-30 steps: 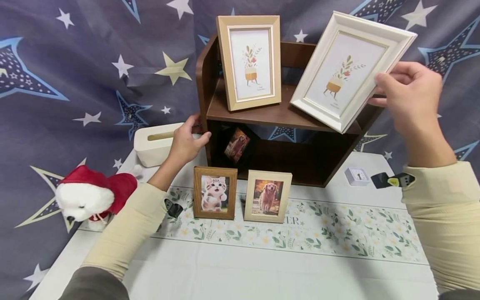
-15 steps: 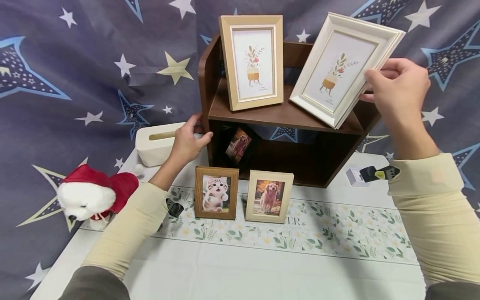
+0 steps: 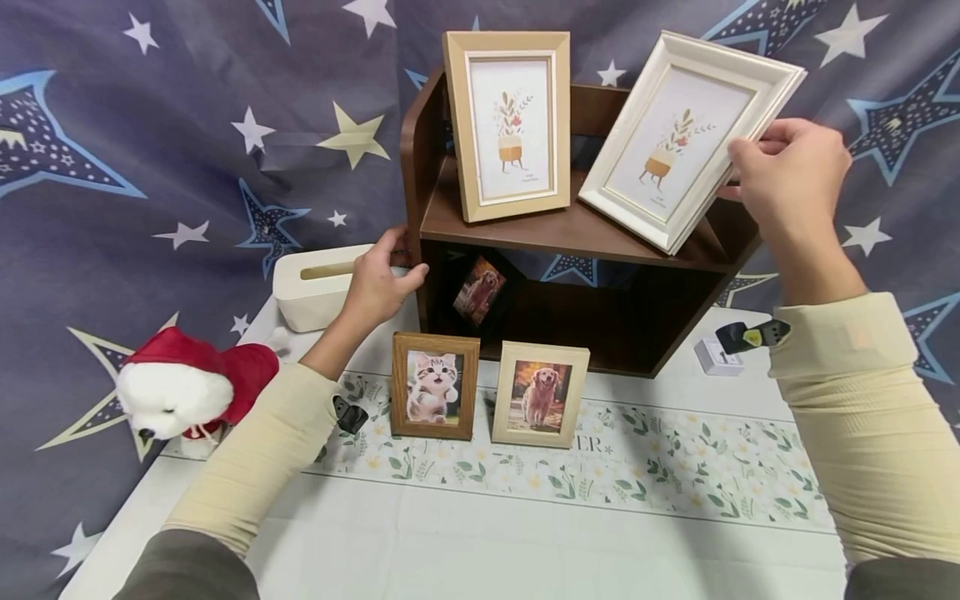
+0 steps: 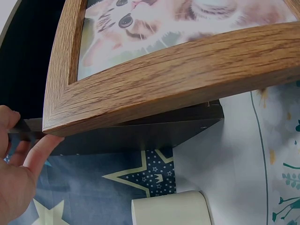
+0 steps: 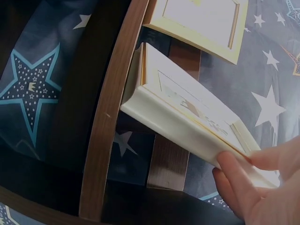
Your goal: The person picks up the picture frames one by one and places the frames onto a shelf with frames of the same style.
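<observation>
My right hand pinches the right edge of a white picture frame, which tilts to the right over the upper board of a brown shelf. In the right wrist view the frame's lower corner is at the shelf's front edge; I cannot tell whether it touches. My left hand grips the shelf's left side panel, thumb in front, other fingers partly hidden behind it. A tan picture frame stands upright on the upper board. A wooden frame with a cat picture stands in front of the shelf.
A beige frame with a dog picture stands beside the cat one. A dark frame leans inside the lower compartment. A white tissue box and a plush dog in red are at left, a small white clock at right.
My right hand has moved left and brought the white frame slightly left with it, over the shelf's upper board. The left hand keeps its grip on the side panel.
</observation>
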Motion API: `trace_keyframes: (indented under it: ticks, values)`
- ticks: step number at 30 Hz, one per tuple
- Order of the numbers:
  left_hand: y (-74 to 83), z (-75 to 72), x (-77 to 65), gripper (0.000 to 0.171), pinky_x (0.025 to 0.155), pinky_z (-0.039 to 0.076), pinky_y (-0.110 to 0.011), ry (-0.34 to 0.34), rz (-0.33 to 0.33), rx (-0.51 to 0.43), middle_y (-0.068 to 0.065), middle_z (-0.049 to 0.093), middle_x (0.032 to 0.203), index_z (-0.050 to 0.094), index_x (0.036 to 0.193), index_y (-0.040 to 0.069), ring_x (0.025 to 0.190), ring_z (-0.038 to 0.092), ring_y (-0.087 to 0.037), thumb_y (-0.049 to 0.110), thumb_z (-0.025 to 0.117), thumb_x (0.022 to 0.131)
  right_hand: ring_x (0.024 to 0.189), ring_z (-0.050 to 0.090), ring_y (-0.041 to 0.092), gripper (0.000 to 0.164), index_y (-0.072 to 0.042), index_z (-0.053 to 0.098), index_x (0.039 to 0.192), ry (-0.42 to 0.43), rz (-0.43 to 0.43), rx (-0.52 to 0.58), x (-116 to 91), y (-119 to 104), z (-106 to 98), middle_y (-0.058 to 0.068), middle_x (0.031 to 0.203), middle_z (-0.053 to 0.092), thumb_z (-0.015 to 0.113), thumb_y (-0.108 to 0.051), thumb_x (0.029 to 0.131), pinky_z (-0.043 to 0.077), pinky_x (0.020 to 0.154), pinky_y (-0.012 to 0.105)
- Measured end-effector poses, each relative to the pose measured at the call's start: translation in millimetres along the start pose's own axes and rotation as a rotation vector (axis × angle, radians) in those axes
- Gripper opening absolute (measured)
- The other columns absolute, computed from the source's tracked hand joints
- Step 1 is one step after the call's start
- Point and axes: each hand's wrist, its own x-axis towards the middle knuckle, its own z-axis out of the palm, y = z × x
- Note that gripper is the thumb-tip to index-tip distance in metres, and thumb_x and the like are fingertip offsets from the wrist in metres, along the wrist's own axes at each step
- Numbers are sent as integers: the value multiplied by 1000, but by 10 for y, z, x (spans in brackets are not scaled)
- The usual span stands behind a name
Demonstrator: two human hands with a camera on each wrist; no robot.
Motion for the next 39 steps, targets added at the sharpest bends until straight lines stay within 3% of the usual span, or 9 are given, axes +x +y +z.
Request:
trace_keyframes:
  ticks: [3, 8, 16, 22, 25, 27, 31, 34, 39]
  values:
    - [-1, -1, 0, 61, 95, 54, -51, 1, -2, 3, -21, 65, 128, 47, 148, 5, 113, 69, -36, 13, 70, 92, 78, 70, -3, 50, -10, 55, 145, 10, -15, -92, 7, -5, 18, -6, 108, 75, 61, -20, 96, 56, 59, 15]
    - [3, -3, -3, 61, 94, 54, -51, 6, -5, 8, -21, 65, 128, 48, 148, 5, 113, 68, -36, 14, 71, 92, 103, 73, 6, 55, -15, 44, 152, 16, -25, -200, 3, -34, 52, 14, 144, 60, 56, -23, 99, 55, 62, 13]
    - [-3, 0, -10, 61, 93, 54, -50, 5, -5, 12, -21, 65, 128, 47, 148, 4, 113, 68, -36, 13, 70, 92, 90, 72, 1, 56, -16, 43, 152, 2, -19, -190, -2, -40, 47, 14, 145, 60, 58, -24, 99, 55, 60, 12]
    - [-7, 3, -6, 61, 95, 53, -53, 8, -2, 10, -21, 65, 128, 47, 148, 4, 113, 68, -36, 13, 71, 92, 86, 70, 1, 56, -17, 43, 152, 11, -30, -197, 5, -27, 49, -4, 120, 66, 59, -24, 99, 56, 63, 15]
    - [-14, 7, -4, 61, 95, 53, -54, 8, -4, 5, -21, 65, 128, 48, 147, 4, 113, 68, -37, 13, 71, 92, 94, 72, 5, 57, -18, 42, 153, 9, -30, -206, 4, -21, 53, -6, 119, 64, 59, -25, 99, 56, 63, 15]
    - [-19, 10, -3, 60, 95, 53, -55, 9, -4, 6, -22, 65, 128, 48, 147, 4, 113, 68, -37, 13, 71, 92, 103, 72, 8, 59, -20, 40, 155, 3, -26, -226, -8, -16, 46, 3, 130, 66, 58, -27, 99, 55, 61, 13]
    - [-22, 15, 1, 60, 95, 53, -55, 13, -1, 7, -22, 65, 127, 48, 147, 3, 113, 68, -37, 13, 71, 92, 77, 72, -3, 65, -19, 34, 158, -23, -38, -303, -54, 6, 9, 15, 147, 58, 56, -33, 99, 54, 57, 12]
    - [-19, 15, 3, 60, 95, 53, -54, 10, -4, 7, -22, 65, 127, 48, 147, 3, 113, 68, -37, 13, 70, 92, 52, 58, -14, 70, -16, 30, 160, -45, -62, -347, -106, 41, -29, 18, 148, 56, 55, -37, 98, 53, 54, 11]
    - [-8, 12, 1, 60, 94, 53, -51, 9, -6, 11, -21, 65, 127, 48, 147, 4, 113, 68, -37, 14, 71, 92, 50, 59, -14, 70, -13, 34, 159, -58, -109, -352, -192, 120, -66, 19, 143, 61, 56, -38, 97, 51, 53, 10]
